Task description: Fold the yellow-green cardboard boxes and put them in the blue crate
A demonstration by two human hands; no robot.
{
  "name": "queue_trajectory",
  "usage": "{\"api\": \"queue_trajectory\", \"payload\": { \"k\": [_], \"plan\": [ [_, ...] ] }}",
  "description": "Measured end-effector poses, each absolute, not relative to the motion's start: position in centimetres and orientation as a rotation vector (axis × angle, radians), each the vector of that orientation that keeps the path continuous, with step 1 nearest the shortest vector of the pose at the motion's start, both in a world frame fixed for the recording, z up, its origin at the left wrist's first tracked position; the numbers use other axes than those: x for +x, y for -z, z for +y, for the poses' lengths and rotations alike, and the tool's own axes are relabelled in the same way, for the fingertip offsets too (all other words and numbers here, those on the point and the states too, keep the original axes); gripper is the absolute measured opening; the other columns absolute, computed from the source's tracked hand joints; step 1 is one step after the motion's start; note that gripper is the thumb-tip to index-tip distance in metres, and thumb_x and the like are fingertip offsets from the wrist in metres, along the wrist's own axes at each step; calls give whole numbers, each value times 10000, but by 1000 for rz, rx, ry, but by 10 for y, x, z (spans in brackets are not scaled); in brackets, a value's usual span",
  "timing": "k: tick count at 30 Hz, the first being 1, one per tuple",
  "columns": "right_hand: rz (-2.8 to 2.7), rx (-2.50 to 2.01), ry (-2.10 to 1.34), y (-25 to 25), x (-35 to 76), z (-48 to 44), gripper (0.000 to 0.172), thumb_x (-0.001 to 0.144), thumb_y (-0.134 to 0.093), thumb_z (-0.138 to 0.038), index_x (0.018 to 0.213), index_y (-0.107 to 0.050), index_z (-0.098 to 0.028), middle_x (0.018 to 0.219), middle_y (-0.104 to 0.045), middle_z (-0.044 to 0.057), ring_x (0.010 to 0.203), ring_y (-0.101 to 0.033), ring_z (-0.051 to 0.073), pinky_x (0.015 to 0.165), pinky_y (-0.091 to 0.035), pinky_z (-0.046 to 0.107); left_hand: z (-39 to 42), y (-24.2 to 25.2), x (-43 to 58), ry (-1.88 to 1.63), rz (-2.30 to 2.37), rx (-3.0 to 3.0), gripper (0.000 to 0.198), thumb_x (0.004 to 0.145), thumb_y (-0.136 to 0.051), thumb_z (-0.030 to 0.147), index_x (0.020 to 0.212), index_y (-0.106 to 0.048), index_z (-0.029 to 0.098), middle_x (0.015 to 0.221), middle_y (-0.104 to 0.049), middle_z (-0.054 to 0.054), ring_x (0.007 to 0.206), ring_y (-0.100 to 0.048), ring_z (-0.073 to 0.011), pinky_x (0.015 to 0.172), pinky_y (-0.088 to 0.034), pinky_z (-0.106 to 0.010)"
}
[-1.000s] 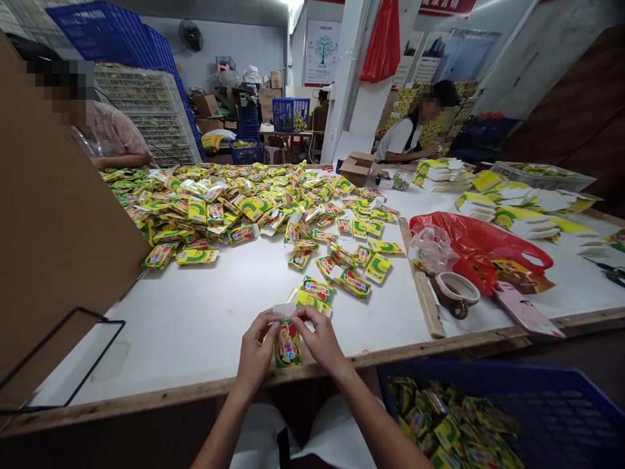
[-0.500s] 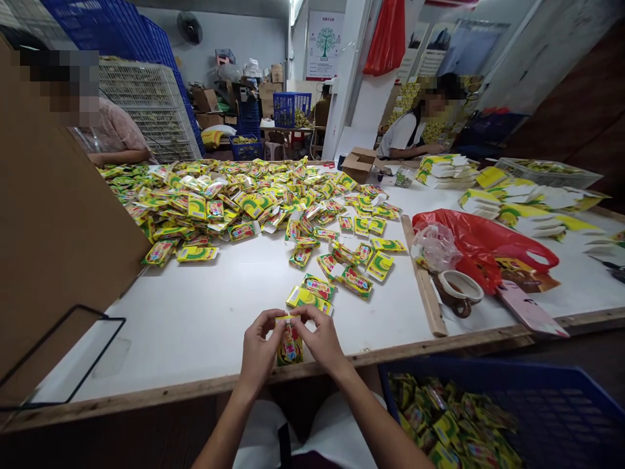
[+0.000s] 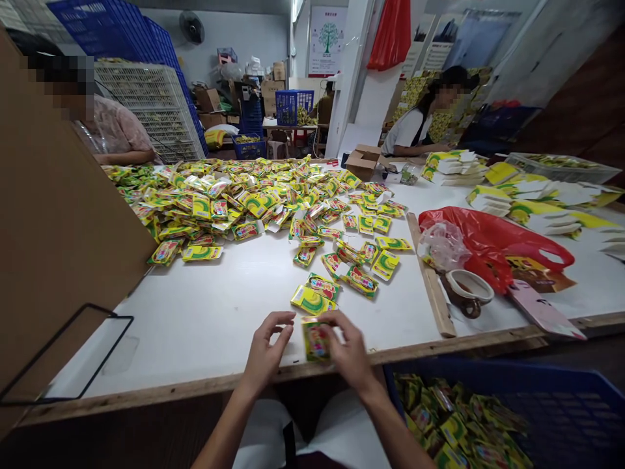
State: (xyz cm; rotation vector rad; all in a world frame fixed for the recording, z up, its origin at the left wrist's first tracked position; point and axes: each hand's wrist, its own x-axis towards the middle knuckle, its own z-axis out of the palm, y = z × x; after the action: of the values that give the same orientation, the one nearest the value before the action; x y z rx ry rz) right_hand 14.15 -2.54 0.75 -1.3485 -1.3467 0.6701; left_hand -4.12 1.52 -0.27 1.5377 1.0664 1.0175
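Between the thumb and fingers of my right hand is a small yellow-green printed box, held by its right side near the table's front edge. My left hand is apart from it on the left, thumb and fingers parted with nothing between them. Just beyond the hands, two more boxes lie against each other on the white table. A large heap of the same boxes spreads across the far side.
At my lower right, a blue basket holds many boxes. A wooden strip divides the table; beyond it lie a red plastic bag, a brown cup and a pink phone-like item. Cardboard stands left. Two people sit across.
My left hand has let go of the small box. My right hand has moved it a little to the right. The view has shifted slightly.
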Motion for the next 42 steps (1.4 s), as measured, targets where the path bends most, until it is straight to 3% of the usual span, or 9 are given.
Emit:
{"api": "queue_trajectory", "payload": {
  "k": [4,7,9,12,15,20,25,30,42],
  "plan": [
    [-1249,-1764,-262,-36,223,-71,239,858,-496,-400,863,-636,-207,866,-664,57,799,-605,214,717,-457,305,34,4,-28,-911,1030,1923,326,833,-521,228,1154,-572,261,1225,-569,-83,1128,-516,-246,941,-409,-409],
    [-1285,-1999,-6,-46,273,-100,315,810,-511,-486,831,-657,-207,886,-674,77,831,-600,249,727,-450,337,60,12,-8,-716,941,2287,424,746,-631,169,1154,-550,253,1296,-522,-101,1223,-439,-290,1020,-299,-487],
    [-1277,-2034,52,-44,283,-109,343,806,-499,-502,836,-660,-200,904,-677,92,854,-599,262,731,-458,348,78,16,7,-628,898,2403,454,691,-697,172,1116,-549,235,1267,-538,-122,1207,-450,-314,1001,-296,-507],
    [-1247,-1960,-110,-31,265,-104,330,834,-489,-467,877,-657,-187,909,-687,98,827,-616,245,722,-479,335,95,16,22,-601,848,2441,387,658,-734,199,1011,-576,203,1112,-615,-138,1094,-529,-318,955,-340,-467],
    [-1323,-1795,-385,-15,226,-83,287,862,-484,-413,867,-656,-184,883,-691,90,812,-622,230,713,-487,317,92,9,24,-606,817,2439,215,745,-650,238,947,-585,203,962,-655,-111,965,-594,-267,913,-383,-390],
    [-1237,-1530,-636,8,169,-45,224,861,-516,-363,984,-602,-197,1018,-657,95,876,-619,224,764,-501,334,44,-1,9,-870,922,1912,275,904,-409,300,1174,-410,247,852,-642,-18,742,-625,-159,691,-467,-268],
    [-1168,-1270,-868,23,144,-22,184,851,-550,-305,1009,-531,-212,917,-657,51,876,-636,196,797,-503,316,11,5,-8,-998,902,1495,253,897,-437,302,1142,-411,245,1015,-626,-47,816,-615,-144,743,-488,-266],
    [-1296,-1244,-927,20,142,-12,185,852,-530,-263,1021,-579,-207,952,-665,52,884,-627,195,805,-491,313,15,10,-21,-956,948,1471,221,869,-489,301,1072,-513,215,996,-643,-53,867,-622,-172,778,-491,-286],
    [-1684,-1311,-707,-6,152,12,132,834,-531,-191,758,-639,-185,742,-654,23,719,-591,171,687,-449,284,22,9,-23,-1028,971,1528,146,833,-539,256,900,-633,167,953,-662,-67,892,-624,-190,813,-497,-303]
  ]
}}
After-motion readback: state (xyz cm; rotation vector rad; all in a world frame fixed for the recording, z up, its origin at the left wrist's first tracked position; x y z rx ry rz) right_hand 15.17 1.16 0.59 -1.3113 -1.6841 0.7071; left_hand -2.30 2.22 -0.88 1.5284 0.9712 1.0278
